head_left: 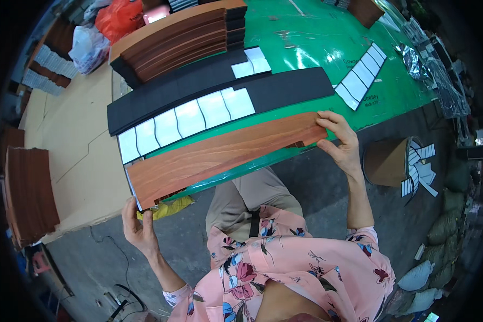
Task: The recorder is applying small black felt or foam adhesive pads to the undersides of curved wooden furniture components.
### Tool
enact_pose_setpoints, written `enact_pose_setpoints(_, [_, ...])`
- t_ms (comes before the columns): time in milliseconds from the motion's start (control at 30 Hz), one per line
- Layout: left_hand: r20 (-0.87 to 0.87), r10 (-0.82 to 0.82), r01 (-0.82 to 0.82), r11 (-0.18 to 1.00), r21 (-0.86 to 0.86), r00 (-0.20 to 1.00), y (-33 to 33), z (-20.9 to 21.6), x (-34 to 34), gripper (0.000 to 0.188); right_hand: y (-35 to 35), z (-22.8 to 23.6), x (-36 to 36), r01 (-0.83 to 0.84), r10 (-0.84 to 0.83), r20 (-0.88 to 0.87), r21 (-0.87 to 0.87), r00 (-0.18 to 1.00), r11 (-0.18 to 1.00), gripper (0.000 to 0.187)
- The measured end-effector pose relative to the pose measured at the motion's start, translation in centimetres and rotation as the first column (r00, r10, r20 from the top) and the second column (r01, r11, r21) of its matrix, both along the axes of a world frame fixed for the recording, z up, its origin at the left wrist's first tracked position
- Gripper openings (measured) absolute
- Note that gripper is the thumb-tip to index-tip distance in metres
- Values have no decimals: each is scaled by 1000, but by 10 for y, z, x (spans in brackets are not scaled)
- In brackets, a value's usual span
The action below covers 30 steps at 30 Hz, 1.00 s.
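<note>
A long reddish-brown wood-grain board [225, 147] spans the space between my hands at the table's near edge. Its left end is pinched between the thumb and fingers of my left hand [139, 225]. At the other end, my right hand [341, 140] grips the corner, thumb below and fingers on top. Just beyond lies a black panel [292, 90], with a row of glossy white pieces [188, 119] split by dark lines along it. Another black panel [172, 94] rests behind, carrying a smaller white piece [252, 63]. A separate white segmented strip [362, 75] lies to the right.
Brown boards are piled in a stack [180, 45] at the back of the green tabletop [300, 32]. More boards [31, 193] stand on the cardboard-coloured surface [75, 155] at left. Plastic bags [121, 21] sit far left. Right of the table, a brown bin [383, 161] holds white scraps.
</note>
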<state>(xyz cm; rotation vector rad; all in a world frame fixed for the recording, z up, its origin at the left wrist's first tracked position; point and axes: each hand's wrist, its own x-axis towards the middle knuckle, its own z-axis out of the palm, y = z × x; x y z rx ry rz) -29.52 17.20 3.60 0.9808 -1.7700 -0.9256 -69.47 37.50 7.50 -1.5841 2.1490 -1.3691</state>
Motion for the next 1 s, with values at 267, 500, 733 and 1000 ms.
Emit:
enact_pose_setpoints(267, [-6, 181, -175, 942, -285, 983, -11, 32, -13, 40, -11, 3, -2, 43, 6, 179, -264, 984, 963, 30])
enact_pose_setpoints(500, [11, 175, -166, 950, -264, 984, -23, 47, -35, 50, -16, 9, -7, 112, -71, 276, -134, 959, 985, 36])
enact_pose_setpoints(733, [-63, 74, -89, 953, -290, 995, -27, 34, -37, 50, -12, 5, -20, 104, -85, 149, -126, 985, 987, 35])
enact_pose_setpoints(1000, [-168, -84, 51, 980, -193, 982, -20, 14, -38, 55, -33, 11, -55, 37, 91, 543, -219, 835, 975, 30])
